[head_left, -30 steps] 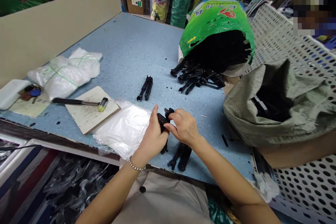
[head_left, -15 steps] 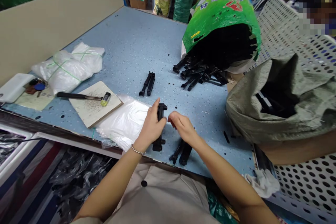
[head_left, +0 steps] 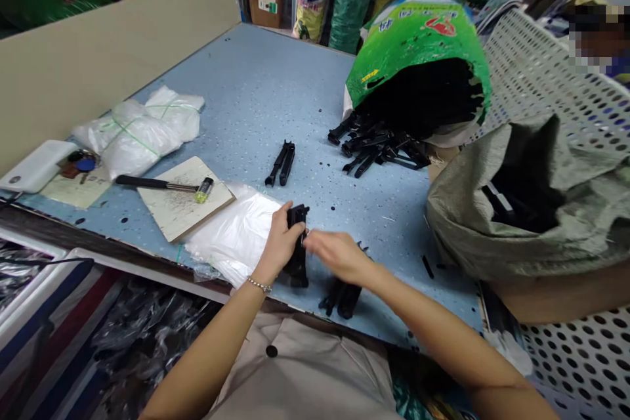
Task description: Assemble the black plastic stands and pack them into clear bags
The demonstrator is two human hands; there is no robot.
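Observation:
My left hand (head_left: 280, 243) is closed around a long black plastic part (head_left: 297, 269), which stands over the blue table's front area beside white plastic bags. My right hand (head_left: 339, 254) meets the part's right side with its fingers pinched together. Whatever those fingertips hold is too small or too hidden to make out. Below my right wrist lie more black plastic pieces (head_left: 348, 300), partly covered by it. A pair of slim black pieces (head_left: 281, 163) lies farther back on the table.
A green sack (head_left: 418, 33) spills black parts (head_left: 378, 147) at the back right. A grey woven sack (head_left: 462, 236) stands to the right. On the left are a hammer (head_left: 157, 183) on a board (head_left: 170, 220), tied plastic bags (head_left: 142, 128) and a white device (head_left: 34, 164).
My right hand has moved left onto the black part, its fingers now against it. The part has turned slightly in my left hand. The whole view has shifted a little.

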